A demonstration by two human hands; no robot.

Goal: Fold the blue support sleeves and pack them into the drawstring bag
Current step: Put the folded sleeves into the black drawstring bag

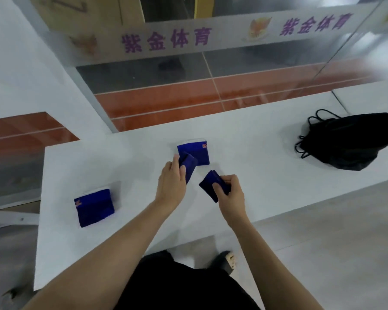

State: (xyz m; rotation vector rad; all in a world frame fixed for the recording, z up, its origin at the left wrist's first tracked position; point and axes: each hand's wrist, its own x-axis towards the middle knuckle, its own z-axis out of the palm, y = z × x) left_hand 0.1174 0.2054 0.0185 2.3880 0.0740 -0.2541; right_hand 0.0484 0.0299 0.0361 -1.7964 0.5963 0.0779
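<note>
On your table (121,253), one sleeve (94,207) lies far left, another (196,153) just beyond your hands, seemingly flat; the bag (349,142) sits far right.

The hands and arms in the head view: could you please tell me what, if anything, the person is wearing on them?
Nothing shows on them. The left hand and right hand are bare, with no gloves, and no rings that the picture lets me make out. Both forearms are bare as far up as the frame shows, with no sleeves, watch or bands. Each hand has five fingers; no markings are visible.
</note>
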